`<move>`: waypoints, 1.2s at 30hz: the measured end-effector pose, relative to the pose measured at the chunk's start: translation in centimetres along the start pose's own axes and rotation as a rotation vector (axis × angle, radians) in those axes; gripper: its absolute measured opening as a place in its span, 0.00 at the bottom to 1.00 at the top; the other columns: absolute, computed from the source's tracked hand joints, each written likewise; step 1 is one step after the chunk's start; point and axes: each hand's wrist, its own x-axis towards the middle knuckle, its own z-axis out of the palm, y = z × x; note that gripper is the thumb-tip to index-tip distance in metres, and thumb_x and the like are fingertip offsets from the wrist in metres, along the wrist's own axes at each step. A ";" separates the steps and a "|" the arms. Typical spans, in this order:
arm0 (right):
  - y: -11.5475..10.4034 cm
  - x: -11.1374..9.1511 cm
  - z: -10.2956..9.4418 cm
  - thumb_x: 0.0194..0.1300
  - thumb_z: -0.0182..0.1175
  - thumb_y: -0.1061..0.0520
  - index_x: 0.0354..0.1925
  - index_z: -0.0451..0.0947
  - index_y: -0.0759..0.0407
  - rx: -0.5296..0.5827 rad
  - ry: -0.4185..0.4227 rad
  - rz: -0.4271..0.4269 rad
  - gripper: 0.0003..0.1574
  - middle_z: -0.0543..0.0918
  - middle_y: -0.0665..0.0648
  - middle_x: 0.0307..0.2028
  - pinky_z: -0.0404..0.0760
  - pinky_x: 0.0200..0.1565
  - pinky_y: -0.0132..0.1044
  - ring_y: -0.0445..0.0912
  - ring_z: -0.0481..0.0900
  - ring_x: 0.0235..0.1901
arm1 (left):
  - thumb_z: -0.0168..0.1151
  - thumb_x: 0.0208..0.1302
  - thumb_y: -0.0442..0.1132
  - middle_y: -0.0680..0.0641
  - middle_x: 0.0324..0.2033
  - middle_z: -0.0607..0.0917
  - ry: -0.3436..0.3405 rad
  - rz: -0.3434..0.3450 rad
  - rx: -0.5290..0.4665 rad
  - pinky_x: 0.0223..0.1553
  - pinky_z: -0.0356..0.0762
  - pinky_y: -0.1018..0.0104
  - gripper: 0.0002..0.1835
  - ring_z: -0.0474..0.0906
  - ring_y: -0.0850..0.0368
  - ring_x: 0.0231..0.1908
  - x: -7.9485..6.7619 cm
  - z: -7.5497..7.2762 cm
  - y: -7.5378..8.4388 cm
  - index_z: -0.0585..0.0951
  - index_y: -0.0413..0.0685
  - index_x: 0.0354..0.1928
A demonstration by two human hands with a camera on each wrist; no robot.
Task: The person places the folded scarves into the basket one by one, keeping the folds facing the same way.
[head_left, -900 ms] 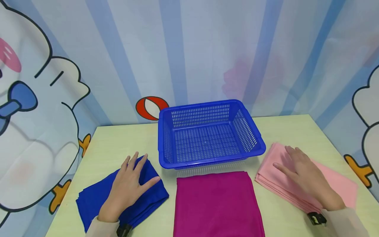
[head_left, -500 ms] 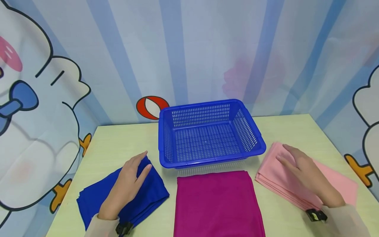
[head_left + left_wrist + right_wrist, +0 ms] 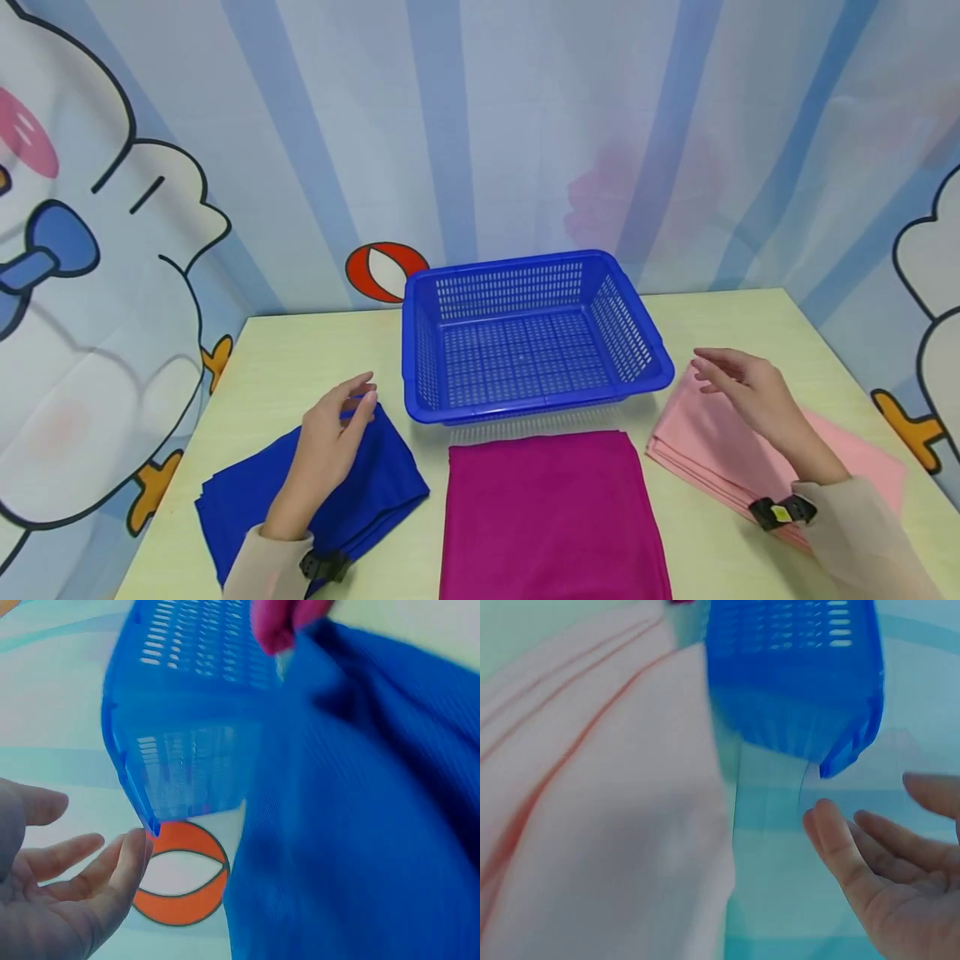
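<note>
On the left, my left hand [image 3: 326, 450] hovers over a folded blue cloth [image 3: 397, 475], its fingers loosely bent with nothing between them. In the left wrist view the palm and relaxed fingers stand apart from the blue cloth [image 3: 360, 810]. My right hand [image 3: 753, 400] is held above a folded pink cloth [image 3: 697, 433], also holding nothing. The right wrist view has its fingers loosely curled, beside the pink cloth [image 3: 645, 765]. Between the hands lies a folded magenta cloth [image 3: 555, 517].
A blue plastic basket [image 3: 525, 358] with slotted walls stands behind the magenta cloth, nothing inside it. All rest on a pale wooden table [image 3: 322, 350]. A cartoon-printed curtain [image 3: 525, 150] hangs along the back and both sides.
Both hands have lifted a little above the cloths, and their spread fingers have drawn together and bent loosely. The cloths and basket have stayed in place.
</note>
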 end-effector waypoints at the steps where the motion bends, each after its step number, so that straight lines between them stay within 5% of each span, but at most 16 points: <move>1: -0.1 0.3 0.1 0.78 0.52 0.56 0.61 0.70 0.79 0.061 0.007 0.017 0.27 0.85 0.66 0.46 0.85 0.38 0.30 0.42 0.86 0.40 | 0.52 0.78 0.46 0.38 0.53 0.82 -0.002 -0.018 -0.047 0.46 0.84 0.52 0.24 0.84 0.43 0.47 0.1 0.1 0.1 0.73 0.38 0.66; 7: -0.8 1.6 0.2 0.76 0.56 0.54 0.61 0.68 0.80 0.295 0.022 0.145 0.30 0.85 0.36 0.38 0.84 0.41 0.29 0.37 0.86 0.39 | 0.56 0.75 0.48 0.36 0.54 0.81 -0.052 -0.176 -0.280 0.45 0.84 0.64 0.26 0.83 0.44 0.49 1.0 0.4 0.6 0.73 0.39 0.66; 15: -0.7 2.7 0.2 0.74 0.59 0.53 0.63 0.68 0.79 0.329 -0.023 0.240 0.33 0.86 0.43 0.42 0.84 0.45 0.33 0.38 0.86 0.41 | 0.58 0.74 0.46 0.32 0.57 0.78 -0.105 -0.330 -0.480 0.48 0.82 0.64 0.27 0.82 0.42 0.53 1.8 0.8 1.7 0.71 0.38 0.68; 30: -1.0 4.3 0.5 0.74 0.58 0.56 0.68 0.56 0.84 0.541 -0.142 0.376 0.40 0.86 0.42 0.37 0.85 0.44 0.32 0.39 0.86 0.37 | 0.58 0.74 0.40 0.33 0.59 0.78 -0.150 -0.439 -0.535 0.49 0.82 0.61 0.26 0.81 0.44 0.53 3.1 1.5 1.2 0.70 0.37 0.69; 34: -1.1 4.7 0.6 0.72 0.61 0.55 0.67 0.60 0.83 0.567 -0.154 0.406 0.40 0.87 0.46 0.35 0.85 0.42 0.32 0.40 0.85 0.34 | 0.59 0.74 0.39 0.33 0.57 0.78 -0.157 -0.458 -0.554 0.48 0.82 0.60 0.26 0.82 0.45 0.51 3.5 1.6 1.2 0.70 0.36 0.69; 36: -1.1 4.9 0.6 0.71 0.62 0.57 0.63 0.68 0.80 0.615 -0.154 0.419 0.33 0.88 0.49 0.34 0.85 0.39 0.32 0.41 0.85 0.32 | 0.59 0.73 0.38 0.33 0.56 0.79 -0.163 -0.464 -0.568 0.47 0.83 0.60 0.25 0.83 0.47 0.49 3.6 1.7 1.1 0.71 0.36 0.68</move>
